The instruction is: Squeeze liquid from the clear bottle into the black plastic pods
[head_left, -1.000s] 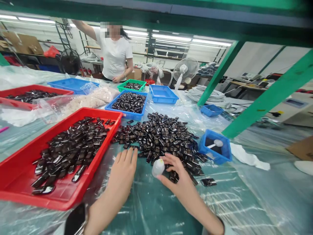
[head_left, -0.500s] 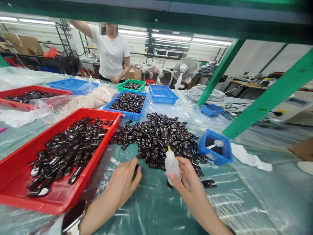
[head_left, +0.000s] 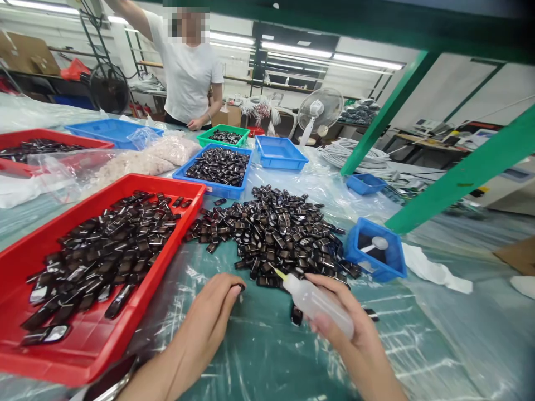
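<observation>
My right hand (head_left: 340, 309) is wrapped round a translucent squeeze bottle (head_left: 320, 303) with a yellow-based needle tip, tilted so the tip points up and to the left. My left hand (head_left: 213, 309) is closed on a small dark glossy piece (head_left: 239, 288), mostly hidden by the fingers. Beyond both hands lies a heap of small dark glossy plastic pieces (head_left: 284, 228) on the plastic-covered table. One loose dark piece (head_left: 296, 313) lies just below the bottle. To the left stands a red tray (head_left: 167, 267) holding many similar pieces.
A small blue bin (head_left: 355, 253) with a white spoon (head_left: 378, 243) stands at right, beside a green post (head_left: 460, 178) and a white cloth (head_left: 437, 270). Farther back are a blue tray (head_left: 228, 192) of pieces, a blue tray (head_left: 282, 161) and a person (head_left: 188, 83) in white.
My right hand has tipped the bottle from upright towards the left, its base swinging right. My left hand has turned slightly, still closed on the dark piece. The view has shifted a little.
</observation>
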Tool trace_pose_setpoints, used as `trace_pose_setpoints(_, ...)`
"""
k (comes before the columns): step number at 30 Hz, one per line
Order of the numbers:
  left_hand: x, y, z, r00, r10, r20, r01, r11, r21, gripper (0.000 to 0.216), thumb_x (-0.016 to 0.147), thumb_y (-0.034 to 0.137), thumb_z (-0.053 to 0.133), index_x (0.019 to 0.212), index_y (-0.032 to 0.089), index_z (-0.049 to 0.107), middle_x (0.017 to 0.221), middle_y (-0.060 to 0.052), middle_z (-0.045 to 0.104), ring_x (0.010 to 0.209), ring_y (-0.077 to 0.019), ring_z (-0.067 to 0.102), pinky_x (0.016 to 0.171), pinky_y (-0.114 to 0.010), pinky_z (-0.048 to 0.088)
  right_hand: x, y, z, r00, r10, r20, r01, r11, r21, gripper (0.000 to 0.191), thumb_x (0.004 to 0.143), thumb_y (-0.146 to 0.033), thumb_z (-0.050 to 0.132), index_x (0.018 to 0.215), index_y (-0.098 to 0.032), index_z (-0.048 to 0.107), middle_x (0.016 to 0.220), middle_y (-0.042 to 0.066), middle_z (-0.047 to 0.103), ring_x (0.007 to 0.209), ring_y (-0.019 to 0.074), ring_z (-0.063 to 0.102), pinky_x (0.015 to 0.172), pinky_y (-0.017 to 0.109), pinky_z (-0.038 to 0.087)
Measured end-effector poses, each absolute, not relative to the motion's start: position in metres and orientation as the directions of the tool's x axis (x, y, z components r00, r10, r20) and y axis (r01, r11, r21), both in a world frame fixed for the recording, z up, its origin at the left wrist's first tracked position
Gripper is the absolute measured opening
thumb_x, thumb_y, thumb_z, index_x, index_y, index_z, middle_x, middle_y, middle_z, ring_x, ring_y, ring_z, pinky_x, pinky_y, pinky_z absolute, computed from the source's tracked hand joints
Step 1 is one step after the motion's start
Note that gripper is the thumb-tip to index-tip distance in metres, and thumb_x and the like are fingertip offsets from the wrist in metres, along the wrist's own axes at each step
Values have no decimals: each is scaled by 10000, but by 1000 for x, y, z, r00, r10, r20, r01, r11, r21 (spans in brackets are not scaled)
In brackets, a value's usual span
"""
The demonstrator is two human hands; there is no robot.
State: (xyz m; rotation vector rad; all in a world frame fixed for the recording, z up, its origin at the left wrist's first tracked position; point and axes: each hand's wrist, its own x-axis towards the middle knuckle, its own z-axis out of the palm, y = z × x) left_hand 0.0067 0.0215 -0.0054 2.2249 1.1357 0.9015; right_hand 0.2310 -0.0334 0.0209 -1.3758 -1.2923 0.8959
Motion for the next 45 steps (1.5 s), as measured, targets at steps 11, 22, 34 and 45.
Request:
trace_pose_setpoints(11, 1, 12, 1, 437, 789, 431, 347, -591, 729, 287, 984, 162, 433, 1233, 294, 489, 1156, -39, 551, 1088, -173, 527, 906, -294, 437, 224, -44, 26, 239, 945, 224, 330, 138, -934, 323, 776, -617, 618, 910, -327, 664, 810, 8, 686, 587, 167, 616, 497, 230, 485)
trace_pose_setpoints(22, -3, 9, 3, 512, 715, 476, 319, -673, 668, 280, 986, 143, 442, 1247, 231, 494, 1127, -43, 534, 1044, -166, 498, 896, -282, 394, 224, -43, 26, 155, 967, 203, 361, 136, -923, 272, 771, -572, 652, 910, -340, 685, 791, -21, 684, 576, 132, 615, 510, 184, 473)
trace_pose_setpoints(34, 0, 6, 5, 456, 698, 553, 239, -694, 679, 208, 944, 233, 562, 1146, 180, 557, 1022, -30, 596, 955, -159, 534, 861, -264, 400, 227, -45, 31, 136, 985, 109, 314, 62, -947, 362, 708, -661, 654, 871, -342, 707, 702, -24, 658, 534, 136, 569, 474, 199, 431)
trace_pose_setpoints(45, -3, 2, 5, 487, 674, 556, 203, -706, 679, 201, 929, 176, 584, 1129, 161, 580, 1010, -35, 595, 942, -161, 519, 852, -281, 400, 235, -43, 31, 48, 994, 98, 380, 72, -922, 344, 747, -636, 634, 902, -334, 689, 662, -20, 670, 512, 163, 580, 450, 227, 441)
